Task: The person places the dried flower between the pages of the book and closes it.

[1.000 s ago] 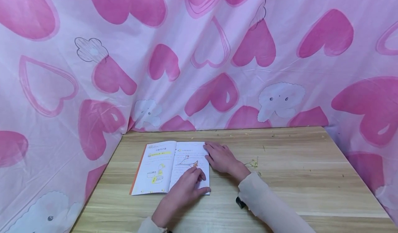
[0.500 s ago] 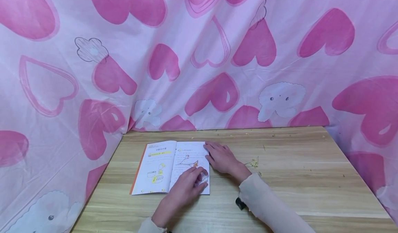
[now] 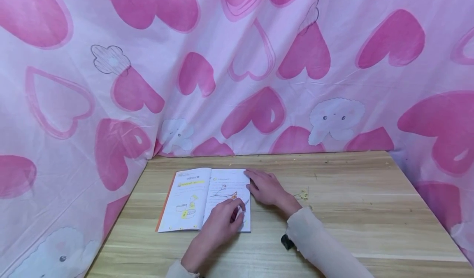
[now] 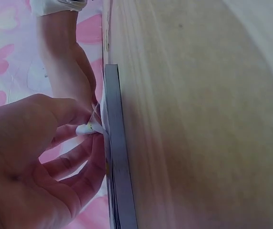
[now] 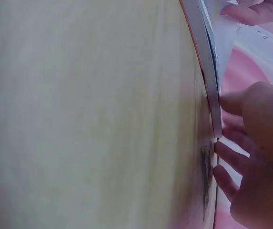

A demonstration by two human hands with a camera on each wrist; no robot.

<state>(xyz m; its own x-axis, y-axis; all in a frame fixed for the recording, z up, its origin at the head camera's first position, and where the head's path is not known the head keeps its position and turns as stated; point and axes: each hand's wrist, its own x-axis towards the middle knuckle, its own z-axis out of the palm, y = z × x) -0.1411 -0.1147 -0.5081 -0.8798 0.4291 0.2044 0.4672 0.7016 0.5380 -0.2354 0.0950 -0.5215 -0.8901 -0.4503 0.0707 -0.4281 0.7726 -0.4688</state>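
An open book (image 3: 201, 220) lies on the wooden table, with drawings on its left page. On the right page is a thin sprig with orange-brown blossoms (image 3: 234, 195). My left hand (image 3: 221, 218) pinches the lower right corner of that page between thumb and fingers. In the left wrist view the paper corner (image 4: 86, 129) is bent up and curled between the fingertips. My right hand (image 3: 267, 188) rests at the book's upper right edge, its fingers loosely extended. Its thumb (image 5: 231, 102) touches the book's edge (image 5: 212, 90) in the right wrist view.
A sprig with small yellow-green flowers (image 3: 303, 195) lies on the table (image 3: 352, 228) beyond the right wrist. Tiny bits are scattered along the table's back. A pink heart-patterned cloth (image 3: 255, 105) hangs behind and at both sides.
My left thumb has drawn in toward the fingers, and the lower right page corner has lifted and bent into that grip. The right hand has stayed at the book's edge.
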